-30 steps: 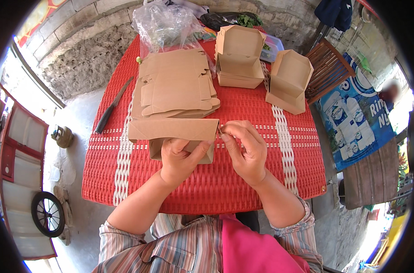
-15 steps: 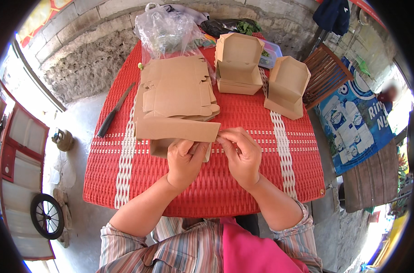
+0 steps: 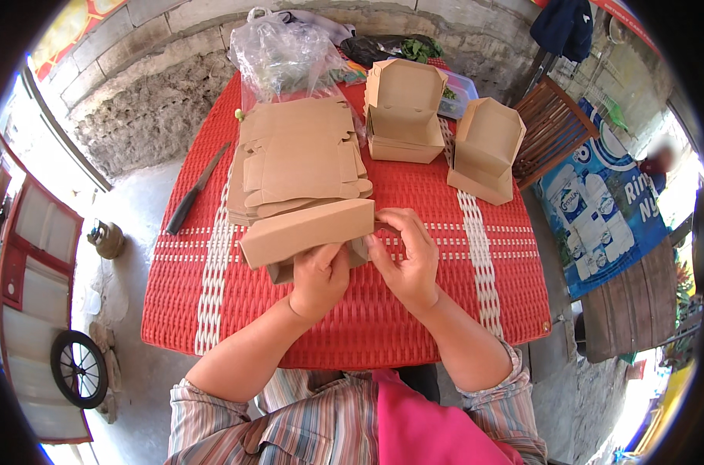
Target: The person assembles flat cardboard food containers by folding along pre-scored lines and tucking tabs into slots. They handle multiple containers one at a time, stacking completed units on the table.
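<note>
Since half a second ago, the left end of the brown box (image 3: 309, 231) has swung down toward me, so it slants now. It sits just beyond my left hand (image 3: 321, 280) and left of my right hand (image 3: 408, 260), over the red counter (image 3: 352, 325). My left hand is closed around its near edge; my right touches its right end, fingers curled, though whether they pinch a flap I cannot tell.
</note>
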`<state>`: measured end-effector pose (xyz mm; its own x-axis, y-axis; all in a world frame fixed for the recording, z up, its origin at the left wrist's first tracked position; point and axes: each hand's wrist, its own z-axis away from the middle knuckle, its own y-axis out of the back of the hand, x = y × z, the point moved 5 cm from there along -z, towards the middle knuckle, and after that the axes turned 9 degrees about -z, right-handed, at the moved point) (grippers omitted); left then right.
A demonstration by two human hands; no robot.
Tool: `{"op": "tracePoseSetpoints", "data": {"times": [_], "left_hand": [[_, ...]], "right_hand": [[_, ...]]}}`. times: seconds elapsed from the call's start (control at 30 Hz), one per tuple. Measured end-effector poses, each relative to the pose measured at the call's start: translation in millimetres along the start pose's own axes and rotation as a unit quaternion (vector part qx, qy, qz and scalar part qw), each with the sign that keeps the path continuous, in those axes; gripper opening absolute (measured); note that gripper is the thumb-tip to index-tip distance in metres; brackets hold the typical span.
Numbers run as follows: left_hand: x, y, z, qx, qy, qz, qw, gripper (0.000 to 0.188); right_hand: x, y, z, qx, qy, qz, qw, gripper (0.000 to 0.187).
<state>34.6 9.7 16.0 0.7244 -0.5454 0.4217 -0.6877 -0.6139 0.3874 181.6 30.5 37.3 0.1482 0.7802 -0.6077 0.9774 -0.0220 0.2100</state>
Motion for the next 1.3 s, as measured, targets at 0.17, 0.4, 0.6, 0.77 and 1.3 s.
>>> {"op": "tracePoseSetpoints", "data": {"times": [0.17,0.4,0.6,0.77,1.3], "left_hand": [[0.4,-4.4,3.0,-0.046,0.032,0.046,0.997,0.02],[-14.1,-3.7,-1.0,-0.047,0.083,0.104,0.99,0.02],[-21.7,-3.8,-13.3,-0.058,0.112,0.147,0.981,0.025],[-19.8,-3.2,-9.7,-0.133,0.163,0.117,0.971,0.026],[-0.8,-0.8,-14.4,-0.162,0.026,0.117,0.979,0.033]], "right_hand": [[8.4,6.7,-1.9,0.028,0.015,0.062,0.998,0.025],[12.9,21.1,-8.0,0.083,0.038,0.12,0.989,0.02],[16.5,30.2,-19.3,0.139,0.083,0.115,0.98,0.021],[26.2,41.1,-13.4,0.131,0.04,0.119,0.983,0.025],[14.9,51.5,-11.3,0.173,0.012,0.055,0.983,0.036]]}}
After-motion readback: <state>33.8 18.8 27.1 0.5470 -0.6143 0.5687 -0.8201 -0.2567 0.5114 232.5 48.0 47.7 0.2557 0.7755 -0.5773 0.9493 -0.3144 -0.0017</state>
